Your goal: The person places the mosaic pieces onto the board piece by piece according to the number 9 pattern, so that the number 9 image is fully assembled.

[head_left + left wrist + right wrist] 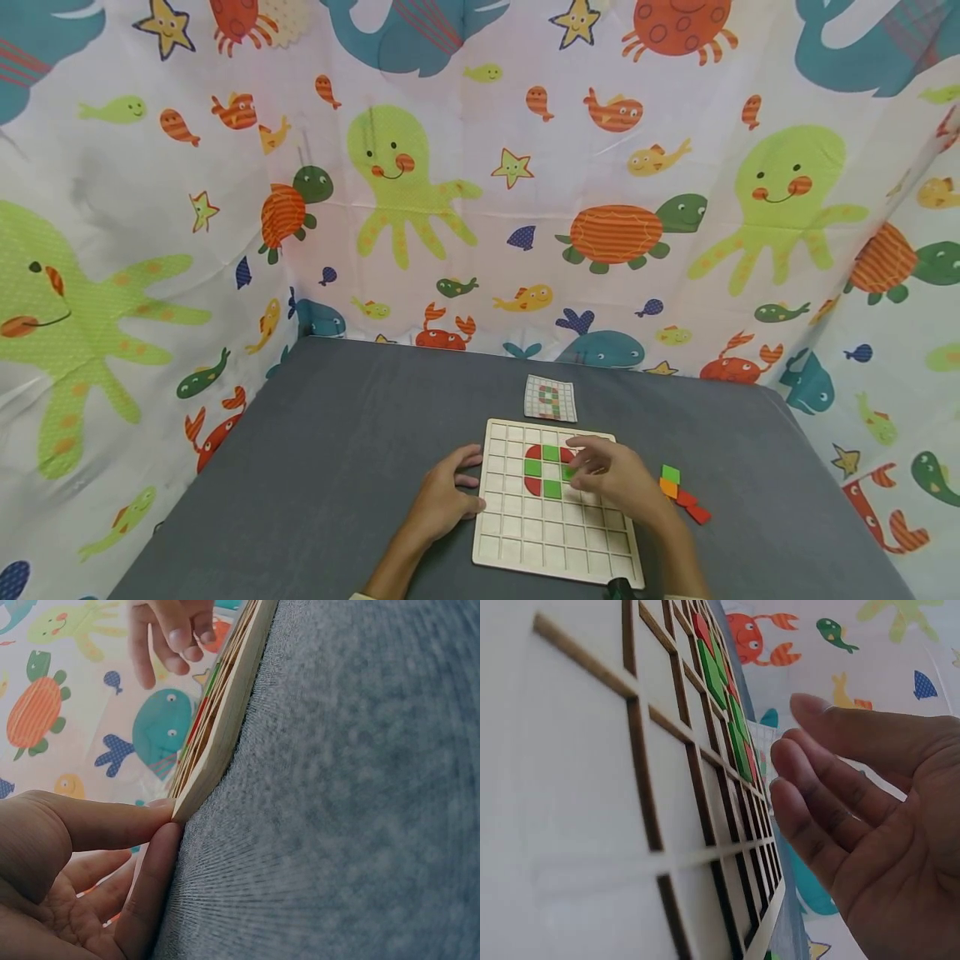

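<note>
At the lower middle of the head view, the wooden grid board (517,529) lies on a grey tabletop (300,467). At its left edge, the left hand (442,498) pinches the rim between thumb and forefinger. Right of centre, the right hand (611,473) hovers over the board, fingers loosely bent and apart from the thumb, gripping nothing. Loose pieces (686,497), green, orange and red, lie right of the board. Green and red tiles (552,489) sit in its upper cells. Beyond is a pattern card (551,398), then a sea-animal curtain (480,125).
</note>
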The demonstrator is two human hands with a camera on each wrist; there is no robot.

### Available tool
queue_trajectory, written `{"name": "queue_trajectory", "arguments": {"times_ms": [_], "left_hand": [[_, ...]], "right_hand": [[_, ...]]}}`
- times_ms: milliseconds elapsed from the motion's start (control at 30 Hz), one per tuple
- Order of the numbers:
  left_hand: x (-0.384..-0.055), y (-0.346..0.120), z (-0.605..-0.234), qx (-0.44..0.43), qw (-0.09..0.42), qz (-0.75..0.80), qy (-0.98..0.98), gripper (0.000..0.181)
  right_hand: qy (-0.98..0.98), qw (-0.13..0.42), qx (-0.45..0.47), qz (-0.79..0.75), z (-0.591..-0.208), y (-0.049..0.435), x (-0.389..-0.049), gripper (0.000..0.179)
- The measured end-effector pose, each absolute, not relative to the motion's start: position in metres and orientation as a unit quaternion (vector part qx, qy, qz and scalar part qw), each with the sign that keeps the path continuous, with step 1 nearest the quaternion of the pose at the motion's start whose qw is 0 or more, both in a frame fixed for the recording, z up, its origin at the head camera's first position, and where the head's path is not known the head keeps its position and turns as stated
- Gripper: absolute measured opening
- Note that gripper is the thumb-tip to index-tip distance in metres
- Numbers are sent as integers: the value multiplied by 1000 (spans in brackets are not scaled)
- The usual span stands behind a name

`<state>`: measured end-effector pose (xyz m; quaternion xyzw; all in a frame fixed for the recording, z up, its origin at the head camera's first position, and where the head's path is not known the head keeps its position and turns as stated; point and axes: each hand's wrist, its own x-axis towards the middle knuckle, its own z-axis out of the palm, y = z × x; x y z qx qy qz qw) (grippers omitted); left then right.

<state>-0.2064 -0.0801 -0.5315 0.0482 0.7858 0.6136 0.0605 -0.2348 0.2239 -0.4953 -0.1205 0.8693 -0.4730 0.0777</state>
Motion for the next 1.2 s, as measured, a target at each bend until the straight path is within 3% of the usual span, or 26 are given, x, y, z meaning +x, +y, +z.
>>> {"name": "queue_trajectory", "arguments": {"times_ms": [1200], "left_hand": [[-206,-79,-530,48,56,611,788,83]], "right_hand": [[861,27,-15,-508,-496,299,-198,61]]}}
